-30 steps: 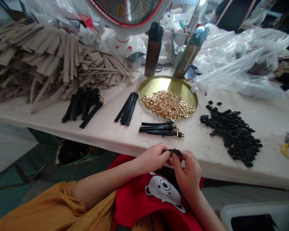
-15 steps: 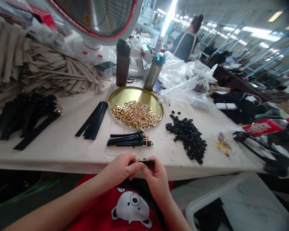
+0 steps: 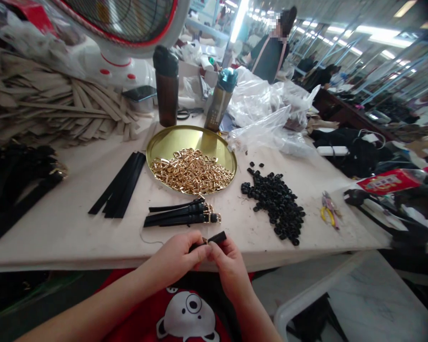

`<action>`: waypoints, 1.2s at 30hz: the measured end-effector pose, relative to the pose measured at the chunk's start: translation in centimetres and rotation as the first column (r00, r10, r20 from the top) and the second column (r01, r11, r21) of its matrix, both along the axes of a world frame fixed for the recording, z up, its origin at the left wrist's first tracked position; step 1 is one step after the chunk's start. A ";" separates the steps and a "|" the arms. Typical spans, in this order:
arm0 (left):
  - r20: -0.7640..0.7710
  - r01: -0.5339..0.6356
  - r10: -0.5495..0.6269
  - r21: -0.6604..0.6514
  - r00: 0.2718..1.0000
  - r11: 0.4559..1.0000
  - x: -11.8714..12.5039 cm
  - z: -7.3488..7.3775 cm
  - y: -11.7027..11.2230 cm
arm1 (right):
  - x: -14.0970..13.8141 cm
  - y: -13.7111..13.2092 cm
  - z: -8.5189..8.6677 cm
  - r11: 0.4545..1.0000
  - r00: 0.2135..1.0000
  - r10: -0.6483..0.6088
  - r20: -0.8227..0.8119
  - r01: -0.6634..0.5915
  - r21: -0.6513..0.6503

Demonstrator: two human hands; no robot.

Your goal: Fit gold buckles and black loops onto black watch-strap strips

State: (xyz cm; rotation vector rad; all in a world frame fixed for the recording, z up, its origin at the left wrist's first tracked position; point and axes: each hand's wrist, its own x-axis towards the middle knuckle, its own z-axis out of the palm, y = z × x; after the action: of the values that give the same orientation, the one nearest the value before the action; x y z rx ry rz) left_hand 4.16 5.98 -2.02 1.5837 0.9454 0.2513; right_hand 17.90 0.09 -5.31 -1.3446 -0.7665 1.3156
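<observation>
Both hands meet over the table's front edge on one black strap [image 3: 218,238]. My left hand [image 3: 187,249] pinches it near a small gold buckle, which my fingers mostly cover. The strap's end sticks up to the right, gripped by the thumb and fingers of my right hand [image 3: 230,256]. Just beyond them lies a small bundle of black straps [image 3: 178,212] with gold buckles at their right ends. Behind that, a round gold tray [image 3: 199,134] carries a heap of gold buckles [image 3: 194,171]. A pile of small black loops [image 3: 276,204] lies to the right.
Plain black strips [image 3: 123,185] lie left of the tray, with more buckled straps [image 3: 24,180] at far left. Two bottles, a dark one [image 3: 166,88] and one with a blue lid [image 3: 221,99], stand behind. Yellow-handled pliers [image 3: 328,211] rest at right. A fan [image 3: 124,23] overhangs the back left.
The strap end in my right hand has tilted upward, and more of it shows. Both hands stay together on the strap. The view has shifted slightly, moving the table items left in the picture.
</observation>
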 end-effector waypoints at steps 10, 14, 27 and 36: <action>0.029 0.050 -0.053 0.091 0.998 0.995 1.5 -1.3 1.1 | 5.9 0.1 0.7 0.961 0.756 0.160 0.635 -0.265 0.074; -0.033 -0.041 0.044 0.095 0.998 0.995 0.7 -1.2 1.0 | 14.0 1.8 0.0 0.992 0.241 -0.063 0.968 0.125 0.034; 0.004 -0.013 0.013 0.080 1.000 0.997 -0.6 -0.4 -2.0 | 15.1 3.1 -1.2 0.997 0.011 0.069 0.998 0.015 -0.069; 0.045 -0.045 0.040 0.119 0.998 0.992 -1.5 0.7 -3.2 | 13.4 1.4 -0.8 0.999 0.311 0.049 0.949 -0.015 -0.047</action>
State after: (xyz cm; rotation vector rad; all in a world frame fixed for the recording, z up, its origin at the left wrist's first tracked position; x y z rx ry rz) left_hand 2.70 2.79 -1.27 1.6620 0.9465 0.3767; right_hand 31.32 1.52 -6.14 -2.1569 -1.5820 0.3621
